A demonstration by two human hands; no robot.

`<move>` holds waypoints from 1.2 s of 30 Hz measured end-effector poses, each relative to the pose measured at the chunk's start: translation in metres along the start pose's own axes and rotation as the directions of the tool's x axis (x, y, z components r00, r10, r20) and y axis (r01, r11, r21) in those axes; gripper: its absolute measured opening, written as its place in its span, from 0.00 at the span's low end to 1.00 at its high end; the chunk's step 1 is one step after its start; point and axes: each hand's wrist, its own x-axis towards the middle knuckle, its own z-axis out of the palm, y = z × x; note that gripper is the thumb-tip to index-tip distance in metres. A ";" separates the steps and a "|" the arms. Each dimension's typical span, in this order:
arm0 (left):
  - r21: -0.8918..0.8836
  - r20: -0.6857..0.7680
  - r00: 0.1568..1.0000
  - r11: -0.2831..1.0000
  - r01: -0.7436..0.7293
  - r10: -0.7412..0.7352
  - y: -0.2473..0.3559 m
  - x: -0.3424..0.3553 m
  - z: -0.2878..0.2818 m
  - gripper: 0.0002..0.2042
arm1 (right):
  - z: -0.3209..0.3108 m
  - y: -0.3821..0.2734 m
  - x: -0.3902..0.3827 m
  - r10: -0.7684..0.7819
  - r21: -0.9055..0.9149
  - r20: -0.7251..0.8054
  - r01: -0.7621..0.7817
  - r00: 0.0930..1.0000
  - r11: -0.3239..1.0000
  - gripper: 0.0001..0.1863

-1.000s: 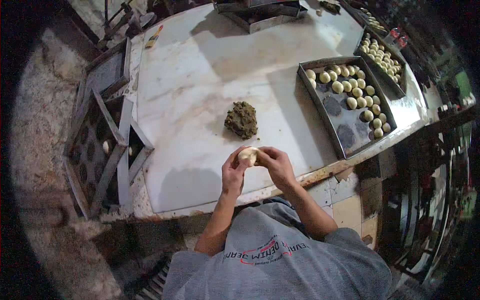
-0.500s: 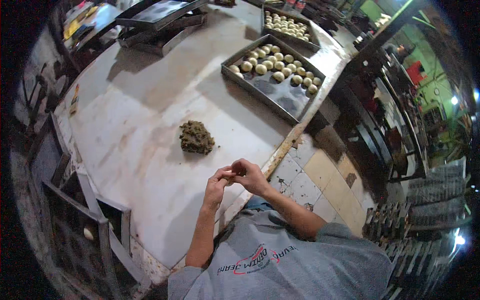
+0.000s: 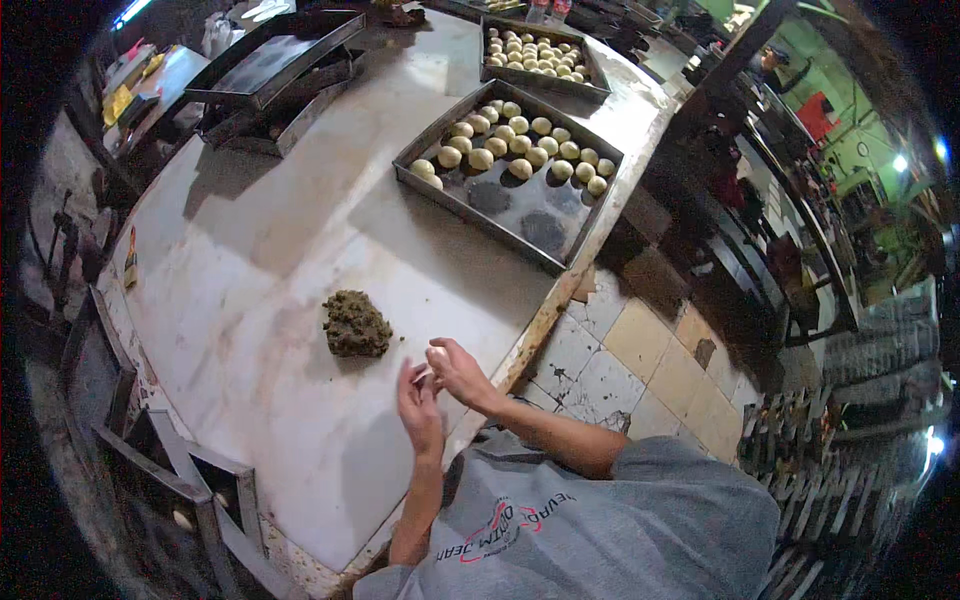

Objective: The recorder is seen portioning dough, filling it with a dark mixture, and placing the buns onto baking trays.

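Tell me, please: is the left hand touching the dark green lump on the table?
Apart. The head view shows bare table surface between the left hand and the dark green lump, which lies alone, up and to the left of both hands.

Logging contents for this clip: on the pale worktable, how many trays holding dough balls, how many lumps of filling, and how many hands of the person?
Rectangular metal trays holding pale dough balls: 2
Dark greenish-brown filling lump: 1
Hands, left hand and right hand: 2
Total: 5
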 end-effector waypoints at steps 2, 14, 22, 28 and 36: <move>0.002 -0.170 0.983 0.998 -0.064 0.063 0.004 0.010 0.004 0.20 | -0.023 0.004 0.018 -0.131 -0.038 -0.009 0.130 0.991 0.991 0.23; -0.086 -0.499 0.865 0.990 -0.109 0.052 0.005 0.018 0.026 0.18 | -0.027 0.025 0.100 -0.575 -0.474 0.479 0.747 0.663 0.466 0.15; -0.085 -0.643 0.763 0.996 0.014 -0.065 0.001 0.000 -0.004 0.18 | -0.094 0.004 0.105 -0.540 -0.318 0.554 0.760 0.634 0.566 0.09; 0.059 -0.417 0.909 0.998 -0.005 0.029 0.010 0.010 -0.027 0.16 | -0.044 -0.011 0.093 -0.542 -0.509 0.500 0.736 0.675 0.447 0.13; -0.096 -0.148 0.980 0.985 -0.144 0.129 0.036 -0.066 -0.152 0.12 | -0.044 -0.032 0.021 -0.242 -0.571 0.674 0.700 0.698 0.428 0.14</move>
